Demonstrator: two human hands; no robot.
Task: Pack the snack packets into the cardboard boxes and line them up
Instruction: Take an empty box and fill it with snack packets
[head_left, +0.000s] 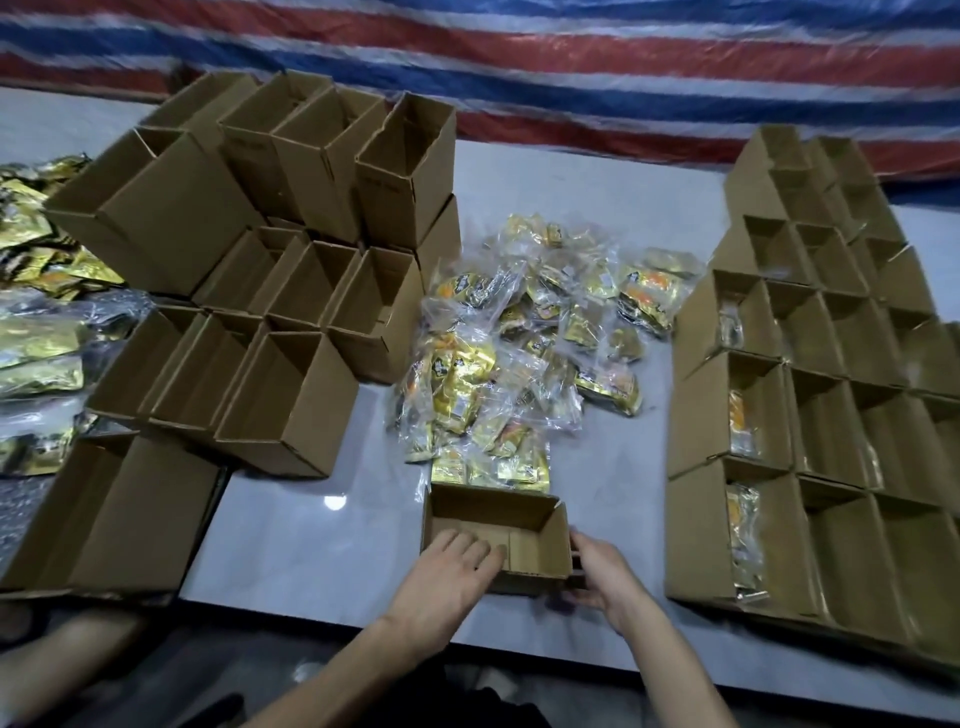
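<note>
While the left hand (452, 566) lies with its fingers straight and slightly spread over the near wall of a small open box (524, 525), its grip loose and pinching nothing, the right hand (597, 577) cups the box's right end, its grip curled with the thumb above and the fingers round the near corner (motion blur hides the exact contact). The box sits upright on the grey tabletop (311, 519) near the front edge, and no packet shows inside it.

Just behind it, touching its far wall, spreads a loose heap of snack packets (519, 353), gold pouches in clear wrap. To the left of the heap stand stacked empty boxes (291, 291), open tops up, in two tiers. To the right, rows of boxes (810, 395) stand side by side; the nearest column shows packets standing inside. A larger carton (114, 519) lies at the near left, and more gold packets (36, 332) lie at the far left. A red, white and blue striped tarpaulin (571, 62) hangs behind.
</note>
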